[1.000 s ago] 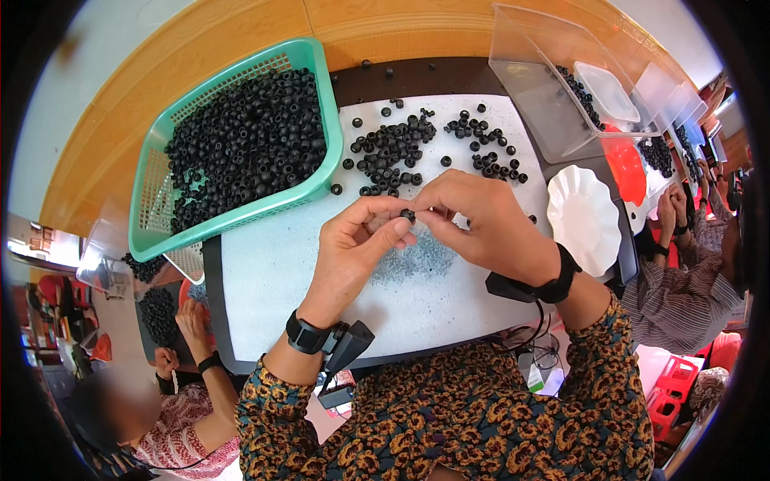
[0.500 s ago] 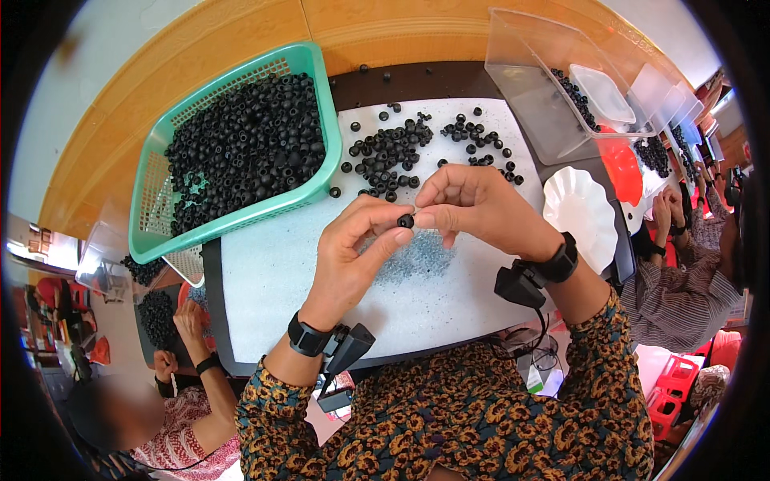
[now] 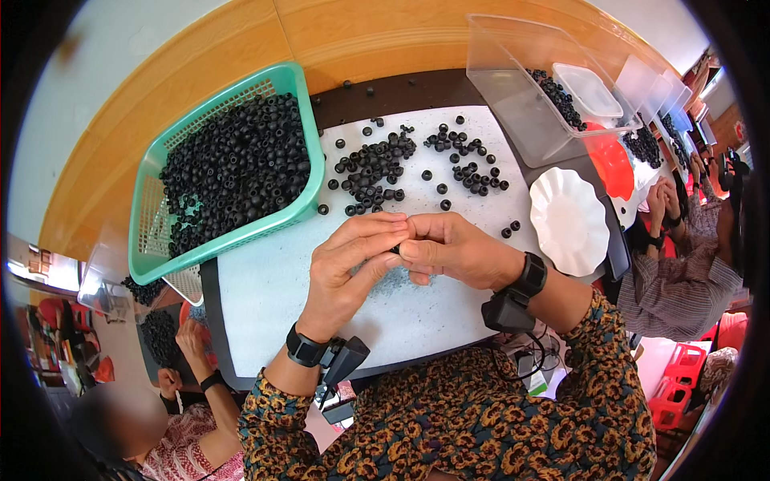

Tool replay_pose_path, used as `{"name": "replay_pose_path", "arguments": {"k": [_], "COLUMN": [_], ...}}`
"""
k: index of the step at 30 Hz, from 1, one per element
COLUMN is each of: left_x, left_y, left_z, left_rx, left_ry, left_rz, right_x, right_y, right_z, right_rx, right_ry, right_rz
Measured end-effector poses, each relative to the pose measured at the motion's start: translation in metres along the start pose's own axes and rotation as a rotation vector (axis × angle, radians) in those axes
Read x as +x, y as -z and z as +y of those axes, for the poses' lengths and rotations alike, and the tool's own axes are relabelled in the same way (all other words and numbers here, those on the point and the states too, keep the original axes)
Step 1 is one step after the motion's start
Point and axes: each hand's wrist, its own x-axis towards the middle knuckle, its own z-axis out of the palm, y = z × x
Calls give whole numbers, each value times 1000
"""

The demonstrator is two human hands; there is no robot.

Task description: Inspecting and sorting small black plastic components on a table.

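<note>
My left hand (image 3: 341, 268) and my right hand (image 3: 465, 255) meet over the white sheet (image 3: 261, 301), fingertips pressed together. Between them is a small black bead-like piece (image 3: 395, 249), mostly covered by the fingers; only a sliver of it shows. The left thumb and fingers pinch it from one side, and the right thumb and forefinger close on it from the other. Under the hands lies a scatter of tiny pale-blue clear bits (image 3: 397, 282), partly hidden. Beyond them, loose black bead-like pieces (image 3: 370, 170) are spread on the sheet, several with visible round holes.
A green basket (image 3: 311, 180) full of black pieces stands at the left, overlapping the sheet. To the right are a white scalloped dish (image 3: 568, 223) and a clear plastic bin (image 3: 513, 124). A co-worker's hand (image 3: 191, 341) is at the lower left; other people sit at right.
Both hands have drawn slightly lower and closer together, and their fingers now cover most of the black piece. The view has shifted a little.
</note>
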Motion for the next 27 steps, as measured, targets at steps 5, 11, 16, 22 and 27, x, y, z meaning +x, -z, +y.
{"name": "replay_pose_path", "arguments": {"k": [5,11,16,22,27], "left_x": [2,-3,-4,-4,-4], "left_y": [-4,-6,-4,-4,-5], "left_z": [-1,-6,-8,-6,-6], "left_rx": [-5,-247,-235,-258,-293], "left_ry": [96,201,224,248,253], "left_rz": [42,259,241,223,204], "right_x": [-3,-12,-25,6,45], "right_y": [-1,52,83,80,102], "right_z": [-9,-95,-159,-118,-75], "right_rx": [30,142,466,-818,-1660], "right_ry": [-9,479,779,403,264], "right_rz": [101,332,627,629,578]}}
